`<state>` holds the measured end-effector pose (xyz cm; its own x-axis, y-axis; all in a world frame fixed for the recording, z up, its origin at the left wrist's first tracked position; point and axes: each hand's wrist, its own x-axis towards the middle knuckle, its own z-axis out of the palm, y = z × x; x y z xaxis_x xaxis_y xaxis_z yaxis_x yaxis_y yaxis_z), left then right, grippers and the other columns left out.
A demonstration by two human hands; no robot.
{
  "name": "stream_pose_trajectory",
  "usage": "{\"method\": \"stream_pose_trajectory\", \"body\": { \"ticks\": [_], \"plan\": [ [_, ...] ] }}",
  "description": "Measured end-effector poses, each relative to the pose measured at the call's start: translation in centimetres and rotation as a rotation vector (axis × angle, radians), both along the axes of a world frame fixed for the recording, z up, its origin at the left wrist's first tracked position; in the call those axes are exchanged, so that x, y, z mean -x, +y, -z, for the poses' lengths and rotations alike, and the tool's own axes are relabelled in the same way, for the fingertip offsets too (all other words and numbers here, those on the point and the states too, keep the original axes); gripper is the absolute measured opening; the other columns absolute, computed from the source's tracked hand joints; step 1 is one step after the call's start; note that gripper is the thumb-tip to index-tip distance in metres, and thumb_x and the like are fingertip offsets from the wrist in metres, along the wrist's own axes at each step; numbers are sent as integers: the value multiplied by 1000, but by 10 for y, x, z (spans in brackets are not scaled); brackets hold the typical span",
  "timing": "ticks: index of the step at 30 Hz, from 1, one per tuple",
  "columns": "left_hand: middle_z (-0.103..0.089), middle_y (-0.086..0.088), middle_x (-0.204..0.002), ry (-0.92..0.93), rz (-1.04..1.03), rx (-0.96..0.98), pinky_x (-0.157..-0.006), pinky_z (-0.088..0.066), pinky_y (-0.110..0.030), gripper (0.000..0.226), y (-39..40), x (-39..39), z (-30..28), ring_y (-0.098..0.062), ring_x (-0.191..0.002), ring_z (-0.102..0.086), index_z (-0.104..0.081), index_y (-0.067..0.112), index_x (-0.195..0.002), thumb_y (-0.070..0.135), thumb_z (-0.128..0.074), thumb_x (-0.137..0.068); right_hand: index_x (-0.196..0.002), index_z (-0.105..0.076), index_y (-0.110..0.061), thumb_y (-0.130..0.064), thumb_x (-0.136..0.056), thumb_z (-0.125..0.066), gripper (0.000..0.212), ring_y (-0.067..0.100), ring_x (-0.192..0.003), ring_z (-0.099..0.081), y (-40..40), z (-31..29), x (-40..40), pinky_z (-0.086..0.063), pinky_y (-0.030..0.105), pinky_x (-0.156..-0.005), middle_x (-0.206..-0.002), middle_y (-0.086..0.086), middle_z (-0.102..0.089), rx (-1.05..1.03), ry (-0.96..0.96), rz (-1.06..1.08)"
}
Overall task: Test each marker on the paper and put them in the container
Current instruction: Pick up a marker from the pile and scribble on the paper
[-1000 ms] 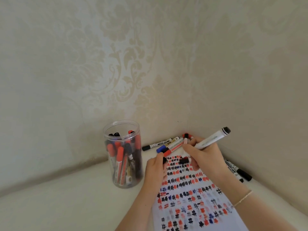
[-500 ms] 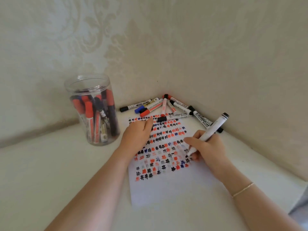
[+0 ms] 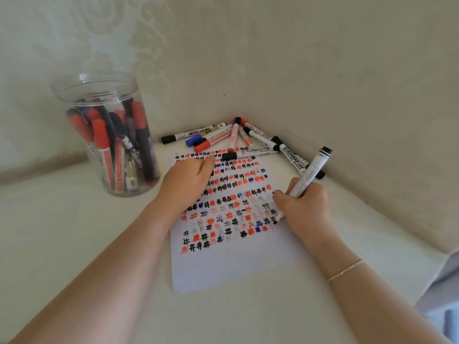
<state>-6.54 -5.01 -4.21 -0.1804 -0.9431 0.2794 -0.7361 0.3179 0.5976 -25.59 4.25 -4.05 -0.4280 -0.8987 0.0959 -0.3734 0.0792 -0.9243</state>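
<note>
A white paper (image 3: 231, 264) covered with rows of red, black and blue hash marks lies on the pale table. My right hand (image 3: 304, 207) grips a white marker (image 3: 310, 173) with a black end, its tip touching the paper at the right edge of the marks. My left hand (image 3: 191, 180) rests fisted on the paper's upper left; something dark shows under its fingers, what it is I cannot tell. A clear plastic container (image 3: 106, 135) holding several red, blue and black markers stands upright to the left. Several loose markers (image 3: 233, 139) lie fanned in the corner beyond the paper.
Two wallpapered walls meet in a corner (image 3: 239, 105) right behind the loose markers. The pale table (image 3: 62, 234) stretches left and toward me. A bluish-grey cloth (image 3: 442, 301) shows at the lower right edge.
The view dropped and drew closer. My right hand brought the marker from above the pile down to the paper's right side, tip on the sheet. My left hand stayed on the paper.
</note>
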Motion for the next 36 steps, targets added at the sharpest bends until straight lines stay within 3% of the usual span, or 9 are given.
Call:
{"method": "stream_pose_trajectory", "body": {
  "ticks": [3,8,15,22,27,36],
  "plan": [
    [-46,-4,-56,-12,-2,7,-55,-42,-32,57,0,0,-1,-16,-52,-44,-63,1,-75,42,-32,-101,-60,-30,-14,-3,-81,-61,38,14,-49,-29,1,0,-1,-27,15,-37,-57,3,-31,19,19,-3],
    [-43,-1,-55,-23,-3,12,-53,-38,-28,58,0,0,0,-15,-51,-42,-62,1,-74,43,-32,-101,-58,-31,-14,-1,-79,-62,39,17,-53,-32,1,-1,2,-29,25,-47,-57,5,-32,8,-21,-9],
    [-44,-1,-55,-45,-16,14,-52,-38,-26,57,0,0,1,-14,-51,-43,-62,5,-73,44,-32,-101,-58,-28,-14,-1,-83,-59,41,13,-47,-28,2,-1,-2,-28,15,-38,-57,1,-28,26,25,-12],
    [-40,1,-52,-55,-5,21,-49,-35,-24,54,-1,-1,2,-13,-48,-39,-56,10,-65,44,-33,-101,-61,-35,-11,-4,-80,-64,35,17,-49,-34,0,-1,2,-31,23,-42,-56,5,-37,-5,-19,-3],
    [-40,1,-52,-83,18,29,-51,-38,-26,54,0,-1,2,-13,-49,-40,-52,13,-62,44,-31,-101,-59,-34,-11,-6,-81,-65,38,13,-44,-34,0,1,-1,-28,14,-34,-57,3,-36,-30,59,-2],
    [-43,0,-54,-122,28,32,-57,-45,-32,55,0,-1,2,-15,-51,-43,-52,14,-62,45,-29,-101,-59,-31,-12,-4,-82,-64,40,14,-48,-33,-1,0,0,-30,16,-37,-58,3,-34,5,8,16]
  ]
}}
